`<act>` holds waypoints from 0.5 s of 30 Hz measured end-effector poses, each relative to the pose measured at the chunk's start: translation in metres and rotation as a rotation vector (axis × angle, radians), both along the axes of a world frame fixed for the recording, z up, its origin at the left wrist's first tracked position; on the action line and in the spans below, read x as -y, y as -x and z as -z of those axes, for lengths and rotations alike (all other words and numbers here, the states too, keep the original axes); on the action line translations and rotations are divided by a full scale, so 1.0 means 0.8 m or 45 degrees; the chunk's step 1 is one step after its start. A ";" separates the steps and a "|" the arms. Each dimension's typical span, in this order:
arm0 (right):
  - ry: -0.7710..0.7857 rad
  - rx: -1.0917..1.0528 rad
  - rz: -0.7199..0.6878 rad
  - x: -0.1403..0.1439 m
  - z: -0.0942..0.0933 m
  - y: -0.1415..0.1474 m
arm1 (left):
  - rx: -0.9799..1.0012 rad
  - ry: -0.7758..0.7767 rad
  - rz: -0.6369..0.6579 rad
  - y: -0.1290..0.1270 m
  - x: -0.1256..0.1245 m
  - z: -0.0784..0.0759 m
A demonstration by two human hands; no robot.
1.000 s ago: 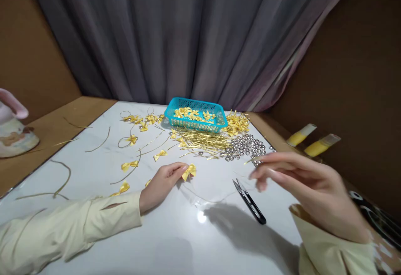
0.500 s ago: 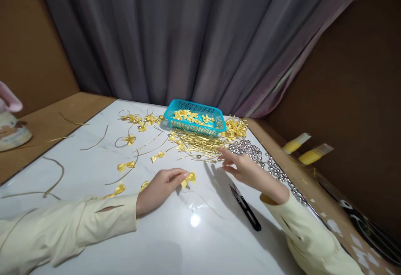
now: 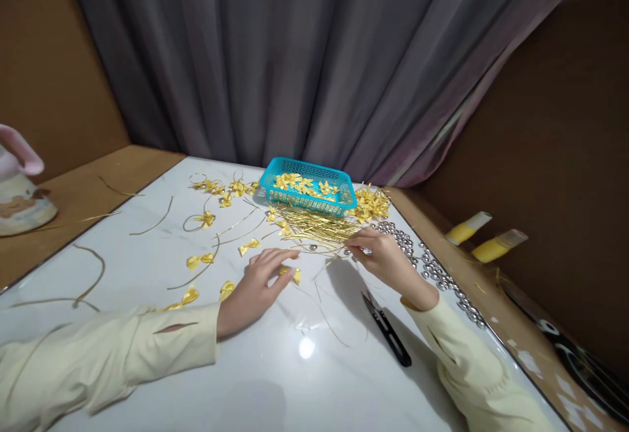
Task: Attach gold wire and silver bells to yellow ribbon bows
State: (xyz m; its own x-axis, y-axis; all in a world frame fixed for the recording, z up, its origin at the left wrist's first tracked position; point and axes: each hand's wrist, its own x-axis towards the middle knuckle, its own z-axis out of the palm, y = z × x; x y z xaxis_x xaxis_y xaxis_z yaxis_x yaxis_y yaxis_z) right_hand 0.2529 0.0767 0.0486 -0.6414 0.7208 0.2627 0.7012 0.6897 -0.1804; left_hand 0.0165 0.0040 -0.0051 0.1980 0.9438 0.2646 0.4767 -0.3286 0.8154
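Note:
My left hand (image 3: 258, 291) has its thumb and fingers apart above the table. Just at its thumb tip is a yellow ribbon bow (image 3: 297, 276), partly hidden behind the thumb. My right hand (image 3: 386, 263) is closed in a pinch at the near right side of the pile of gold cords (image 3: 319, 223), with a thin gold cord at its fingertips. Black thread snips (image 3: 388, 333) lie below that hand. Several loose bows, among them one bow (image 3: 249, 246), are spread around my left hand. Silver beads (image 3: 400, 238) lie behind and beside my right hand.
A turquoise basket (image 3: 307, 204) holding yellow bows stands at the back. Right of it is a heap of bows (image 3: 372, 204). Bows with cord loops (image 3: 204, 220) lie at the left. Two yellow-filled bottles (image 3: 498, 246) lie on the right ledge. A pink-handled jug (image 3: 24, 199) stands far left.
My left fingers have spread from their pinch on the bow. My right hand has gone from spread fingers to a pinch at the cord pile. The view has shifted slightly.

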 end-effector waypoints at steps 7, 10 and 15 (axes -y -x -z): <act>1.338 -0.656 -0.002 0.049 0.001 0.045 | 0.412 0.322 0.430 0.002 0.006 -0.005; 1.604 -0.734 -0.038 0.050 0.014 0.052 | 0.566 0.539 0.547 0.001 0.007 -0.006; 1.909 -0.821 -0.105 0.046 0.024 0.055 | 0.717 0.865 0.693 0.002 0.001 -0.009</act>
State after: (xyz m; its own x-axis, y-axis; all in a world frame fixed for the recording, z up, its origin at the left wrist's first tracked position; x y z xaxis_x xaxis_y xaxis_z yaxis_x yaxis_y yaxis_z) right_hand 0.2085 0.0400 0.0292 -0.7568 0.5346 -0.3761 0.2205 -0.3330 -0.9168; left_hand 0.0150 0.0033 0.0025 0.6548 0.7487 -0.1036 -0.1062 0.2268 0.9681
